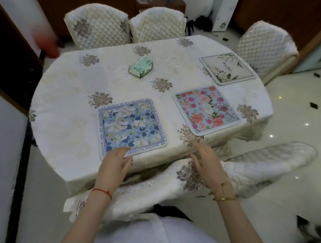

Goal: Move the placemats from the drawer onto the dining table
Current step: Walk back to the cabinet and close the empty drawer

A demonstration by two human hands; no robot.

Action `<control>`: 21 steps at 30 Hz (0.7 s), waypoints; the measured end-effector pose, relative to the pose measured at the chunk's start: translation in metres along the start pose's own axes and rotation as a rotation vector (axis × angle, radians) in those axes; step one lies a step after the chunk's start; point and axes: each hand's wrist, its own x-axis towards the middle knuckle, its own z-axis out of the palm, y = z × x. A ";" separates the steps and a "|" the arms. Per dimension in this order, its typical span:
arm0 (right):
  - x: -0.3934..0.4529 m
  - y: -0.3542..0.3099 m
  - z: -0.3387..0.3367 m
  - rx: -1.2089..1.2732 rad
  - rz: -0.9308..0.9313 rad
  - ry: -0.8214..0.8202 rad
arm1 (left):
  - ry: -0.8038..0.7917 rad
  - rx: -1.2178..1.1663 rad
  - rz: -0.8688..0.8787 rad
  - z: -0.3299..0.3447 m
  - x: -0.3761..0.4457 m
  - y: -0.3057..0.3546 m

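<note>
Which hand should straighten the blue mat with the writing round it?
Probably the left hand. Its fingers already lie at the near edge of the blue mat. The right hand hovers off that mat's corner, nearer the pink mat, and holds nothing.

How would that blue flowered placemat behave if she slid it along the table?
The blue placemat lies flat with rounded, bound edges, so it is probably thin, light and somewhat flexible. On the cloth-covered table it might drag and wrinkle the tablecloth rather than glide.
</note>
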 end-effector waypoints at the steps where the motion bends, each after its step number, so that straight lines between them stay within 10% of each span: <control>1: -0.011 -0.004 -0.004 0.000 0.036 0.010 | -0.019 0.000 0.027 -0.002 -0.001 0.002; 21: -0.283 -0.010 -0.036 -0.076 0.802 0.402 | -0.441 -0.095 0.703 0.053 -0.031 0.138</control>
